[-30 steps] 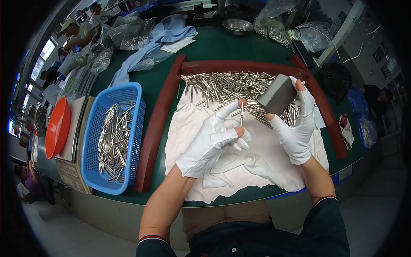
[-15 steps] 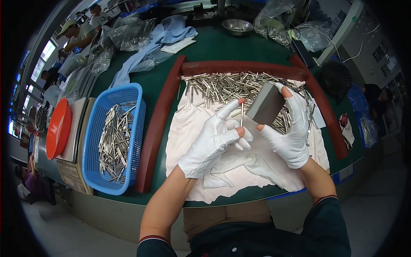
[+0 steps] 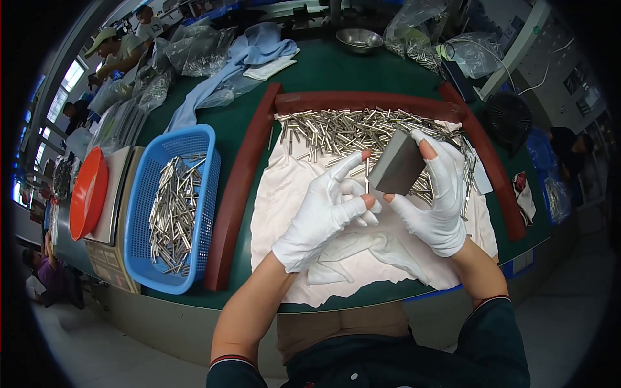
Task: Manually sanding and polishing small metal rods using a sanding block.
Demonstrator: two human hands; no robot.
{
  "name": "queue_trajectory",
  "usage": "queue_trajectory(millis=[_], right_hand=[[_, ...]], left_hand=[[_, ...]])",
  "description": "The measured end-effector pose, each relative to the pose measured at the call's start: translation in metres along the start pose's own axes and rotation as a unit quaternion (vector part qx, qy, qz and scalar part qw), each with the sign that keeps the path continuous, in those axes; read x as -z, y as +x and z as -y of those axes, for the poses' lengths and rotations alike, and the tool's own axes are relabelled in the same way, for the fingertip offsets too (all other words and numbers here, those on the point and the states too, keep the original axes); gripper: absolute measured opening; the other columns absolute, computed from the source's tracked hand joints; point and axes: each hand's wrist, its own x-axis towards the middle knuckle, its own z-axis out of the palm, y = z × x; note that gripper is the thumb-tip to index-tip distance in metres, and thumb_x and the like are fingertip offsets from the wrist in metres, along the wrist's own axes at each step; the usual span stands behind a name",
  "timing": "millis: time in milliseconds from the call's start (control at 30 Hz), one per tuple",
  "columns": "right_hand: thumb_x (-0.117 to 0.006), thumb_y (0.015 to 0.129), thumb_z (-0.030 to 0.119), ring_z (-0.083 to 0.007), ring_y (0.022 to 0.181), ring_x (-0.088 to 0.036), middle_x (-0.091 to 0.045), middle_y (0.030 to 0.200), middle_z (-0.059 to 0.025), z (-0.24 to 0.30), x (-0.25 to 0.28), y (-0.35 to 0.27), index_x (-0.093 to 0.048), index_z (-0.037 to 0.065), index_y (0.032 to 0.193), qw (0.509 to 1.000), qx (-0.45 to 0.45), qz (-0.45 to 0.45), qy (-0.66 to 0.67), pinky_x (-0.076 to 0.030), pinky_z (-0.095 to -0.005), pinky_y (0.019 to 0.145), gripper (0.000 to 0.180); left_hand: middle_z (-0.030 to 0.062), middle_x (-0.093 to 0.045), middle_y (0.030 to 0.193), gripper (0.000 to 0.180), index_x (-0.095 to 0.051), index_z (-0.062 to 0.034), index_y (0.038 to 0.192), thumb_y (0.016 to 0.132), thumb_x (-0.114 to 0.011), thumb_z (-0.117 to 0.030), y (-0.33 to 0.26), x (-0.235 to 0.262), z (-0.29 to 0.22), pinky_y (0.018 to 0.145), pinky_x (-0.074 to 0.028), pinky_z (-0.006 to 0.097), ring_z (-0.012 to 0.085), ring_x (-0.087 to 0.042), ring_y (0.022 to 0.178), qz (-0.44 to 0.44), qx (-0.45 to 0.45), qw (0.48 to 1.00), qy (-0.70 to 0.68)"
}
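My left hand, in a white glove with bare thumb and index fingertips, pinches a slim silver metal pin upright between those fingertips. My right hand, gloved the same way, grips a dark grey rectangular block by its edges, tilted, with the thumb at its lower corner. The block's left edge is right beside the pin; whether they touch I cannot tell. Beyond both hands, a heap of similar metal pins lies on a pale pink cloth. A crumpled white cloth lies below the hands.
A dark red raised frame borders the cloth on three sides. To its left stand a blue basket of pins and an orange-red dish. A metal bowl and plastic bags are at the back. Other people are farther off.
The grey block has shifted slightly left and down, and its tilt has changed, bringing it closer to the pin. My left hand has moved a little to the right, still pinching the pin.
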Motion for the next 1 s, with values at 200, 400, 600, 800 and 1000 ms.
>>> queue_trajectory(millis=[200,400,600,800,1000], right_hand=[[-0.077,0.050,0.005,-0.0295,0.109,-0.050,-0.056,0.129,-0.0114,-0.004,-0.001,0.000,-0.046,0.008,0.135,0.989,0.120,-0.015,-0.086,-0.042,-0.0389,0.087,0.090],[-0.078,0.052,0.002,-0.0303,0.109,-0.049,-0.055,0.130,-0.0123,-0.014,-0.003,0.001,-0.045,0.007,0.137,0.993,0.062,-0.031,-0.101,-0.041,-0.0395,0.090,0.091],[-0.080,0.053,0.005,-0.0314,0.112,-0.047,-0.054,0.131,-0.0153,-0.009,-0.001,-0.004,-0.034,0.007,0.143,0.994,0.088,-0.030,-0.056,-0.043,-0.0396,0.090,0.101],[-0.079,0.054,0.006,-0.0314,0.111,-0.048,-0.054,0.131,-0.0152,-0.005,-0.002,-0.001,-0.038,0.007,0.141,0.993,0.109,-0.029,-0.042,-0.041,-0.0406,0.090,0.096],[-0.077,0.054,0.002,-0.0298,0.111,-0.048,-0.054,0.132,-0.0120,-0.015,-0.007,-0.002,-0.041,0.007,0.139,0.992,0.068,0.017,-0.105,-0.041,-0.0400,0.091,0.092]], left_hand=[[0.0105,-0.065,0.088,0.071,-0.029,-0.0012,0.146,0.086,-0.067,-0.008,0.000,0.002,0.001,0.061,-0.051,0.022,0.0139,-0.065,0.070,-0.018,0.017,1.000,0.003],[0.0092,-0.064,0.083,0.070,-0.031,-0.0011,0.145,0.086,-0.068,-0.009,-0.002,0.005,-0.005,0.062,-0.051,0.023,0.0143,-0.065,0.071,0.002,-0.013,1.000,-0.020],[0.0110,-0.065,0.084,0.072,-0.031,-0.0013,0.145,0.085,-0.069,-0.010,-0.001,0.002,-0.003,0.066,-0.053,0.024,0.0145,-0.065,0.072,-0.006,-0.001,1.000,-0.027],[0.0091,-0.064,0.085,0.068,-0.031,-0.0016,0.145,0.087,-0.066,-0.006,0.000,0.002,0.001,0.060,-0.051,0.021,0.0127,-0.066,0.071,-0.005,-0.006,1.000,0.006],[0.0084,-0.064,0.084,0.067,-0.032,-0.0018,0.145,0.086,-0.065,-0.004,-0.004,0.000,-0.006,0.059,-0.050,0.020,0.0124,-0.065,0.069,-0.011,-0.004,1.000,0.015]])
